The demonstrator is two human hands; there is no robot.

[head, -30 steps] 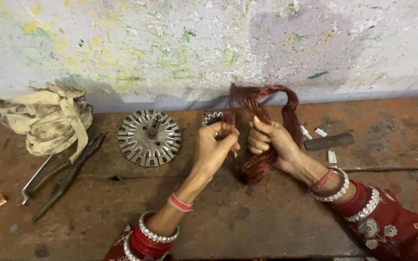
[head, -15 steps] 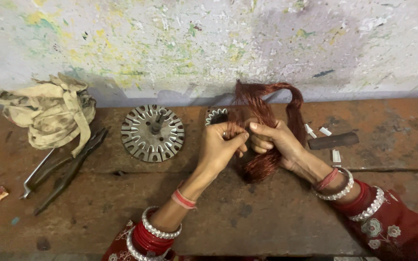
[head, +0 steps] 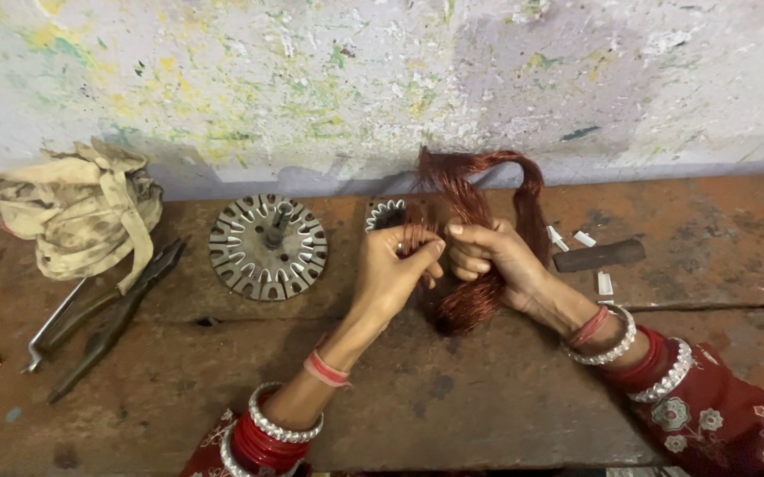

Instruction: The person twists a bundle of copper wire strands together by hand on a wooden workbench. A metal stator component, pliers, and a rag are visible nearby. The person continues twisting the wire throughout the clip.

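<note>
Both hands pinching a bundle of copper wire over a brown bench.

Head view: left hand [head: 393, 274] closed, pinching strands of the red-brown wire bundle [head: 479, 221] at center. Right hand [head: 488, 258] curled tight around the same bundle, touching the left. Round metal disc [head: 267, 247] with slots at 9 o'clock of the hands. Crumpled cloth [head: 77, 212] and pliers [head: 113, 322] farther at 9 o'clock. Dark bar [head: 598, 255] at 3 o'clock.
</note>
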